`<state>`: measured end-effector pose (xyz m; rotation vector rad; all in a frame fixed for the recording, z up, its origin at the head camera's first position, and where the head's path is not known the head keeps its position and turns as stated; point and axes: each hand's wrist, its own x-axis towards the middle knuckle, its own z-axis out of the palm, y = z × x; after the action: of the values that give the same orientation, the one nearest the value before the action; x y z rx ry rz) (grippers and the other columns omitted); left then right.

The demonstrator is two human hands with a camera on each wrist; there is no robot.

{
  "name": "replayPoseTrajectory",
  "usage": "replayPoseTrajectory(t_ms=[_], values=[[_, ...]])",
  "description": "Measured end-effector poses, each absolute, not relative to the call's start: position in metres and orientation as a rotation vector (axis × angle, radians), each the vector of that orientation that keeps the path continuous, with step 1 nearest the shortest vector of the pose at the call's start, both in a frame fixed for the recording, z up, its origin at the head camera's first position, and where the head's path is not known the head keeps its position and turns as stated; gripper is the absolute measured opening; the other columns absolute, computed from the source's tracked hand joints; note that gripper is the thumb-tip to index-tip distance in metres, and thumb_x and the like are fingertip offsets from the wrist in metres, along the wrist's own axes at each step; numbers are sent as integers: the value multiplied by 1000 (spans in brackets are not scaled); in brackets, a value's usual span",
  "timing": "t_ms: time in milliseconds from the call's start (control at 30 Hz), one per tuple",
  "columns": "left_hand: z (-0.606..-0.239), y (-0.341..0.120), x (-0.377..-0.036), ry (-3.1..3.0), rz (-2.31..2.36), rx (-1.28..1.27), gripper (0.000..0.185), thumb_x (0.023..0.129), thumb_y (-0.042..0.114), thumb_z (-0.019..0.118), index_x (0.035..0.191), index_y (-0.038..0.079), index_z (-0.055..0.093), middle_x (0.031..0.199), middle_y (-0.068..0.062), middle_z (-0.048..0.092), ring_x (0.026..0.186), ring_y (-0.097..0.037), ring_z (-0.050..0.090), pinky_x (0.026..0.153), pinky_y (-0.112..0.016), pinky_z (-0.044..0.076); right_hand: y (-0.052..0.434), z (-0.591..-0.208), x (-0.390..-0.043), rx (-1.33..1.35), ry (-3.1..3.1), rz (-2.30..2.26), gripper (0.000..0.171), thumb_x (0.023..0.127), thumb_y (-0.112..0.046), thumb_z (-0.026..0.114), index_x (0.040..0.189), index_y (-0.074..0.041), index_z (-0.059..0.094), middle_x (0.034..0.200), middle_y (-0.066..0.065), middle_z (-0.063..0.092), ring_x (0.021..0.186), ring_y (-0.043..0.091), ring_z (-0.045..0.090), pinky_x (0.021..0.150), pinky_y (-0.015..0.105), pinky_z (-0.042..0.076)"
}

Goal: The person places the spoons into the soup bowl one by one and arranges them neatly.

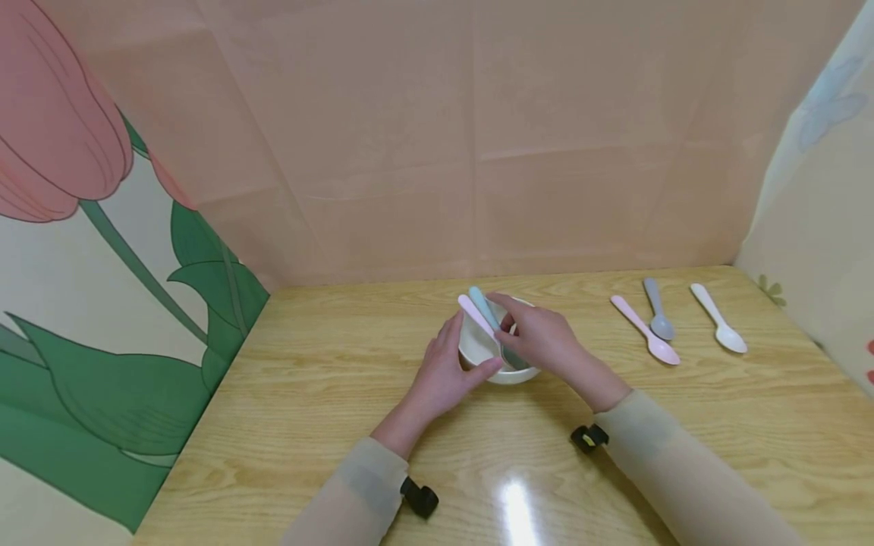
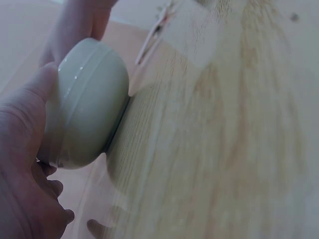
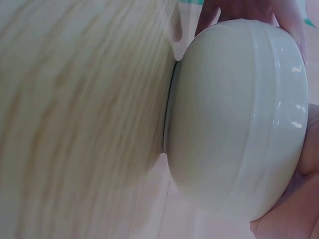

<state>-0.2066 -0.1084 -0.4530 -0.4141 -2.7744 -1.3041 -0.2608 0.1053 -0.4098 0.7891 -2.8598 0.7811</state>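
A white bowl [image 1: 478, 341] stands on the table and appears in all three views. My left hand [image 1: 444, 371] grips its left side, thumb at the near rim and the other fingers around the outer wall. Inside the bowl lean a pale pink-handled spoon [image 1: 476, 313] and a blue-handled spoon [image 1: 482, 305], their handles rising past the far left rim. My right hand [image 1: 542, 334] reaches over the right rim; its thumb and a curled finger pinch the blue-handled spoon near its neck. Another finger stretches along the far rim. The spoons' lower ends are partly hidden.
To the right on the wooden table [image 1: 328, 379] lie a pink spoon [image 1: 645, 331], a grey spoon [image 1: 658, 311] close beside it, and a white spoon [image 1: 720, 318] farther right. A plain backdrop [image 1: 382, 152] rises at the table's far edge.
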Motion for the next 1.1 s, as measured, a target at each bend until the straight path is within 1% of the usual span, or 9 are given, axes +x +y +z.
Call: replayPoseTrajectory(t_ms=[333, 633, 833, 1100], values=[[-453, -107, -208, -2783, -1302, -407, 114, 98, 71, 73, 180, 23, 10, 182, -2, 24, 157, -37, 35, 121, -61, 39, 105, -410, -262, 763, -2882, 770, 63, 102, -16, 81, 160, -8, 56, 102, 2, 78, 76, 14, 67, 65, 36, 53], [-452, -108, -207, -2783, -1320, -412, 112, 98, 71, 72, 180, 28, 8, 182, -1, 23, 155, -37, 37, 119, -63, 41, 104, -409, -261, 776, -2897, 790, 58, 103, -16, 80, 157, -9, 60, 101, 2, 78, 74, 13, 66, 64, 35, 53], [-450, -108, -205, -2778, -1314, -413, 110, 99, 68, 73, 179, 29, 9, 181, -1, 25, 152, -38, 40, 116, -61, 44, 104, -409, -260, 791, -2896, 794, 57, 103, -16, 80, 156, -9, 60, 100, 2, 77, 74, 13, 66, 64, 34, 53], [-449, -108, -204, -2792, -1312, -401, 110, 100, 66, 74, 180, 27, 9, 182, -1, 24, 154, -37, 38, 118, -61, 43, 104, -409, -260, 786, -2902, 795, 62, 102, -18, 82, 158, -8, 58, 103, 3, 78, 77, 14, 68, 66, 36, 54]])
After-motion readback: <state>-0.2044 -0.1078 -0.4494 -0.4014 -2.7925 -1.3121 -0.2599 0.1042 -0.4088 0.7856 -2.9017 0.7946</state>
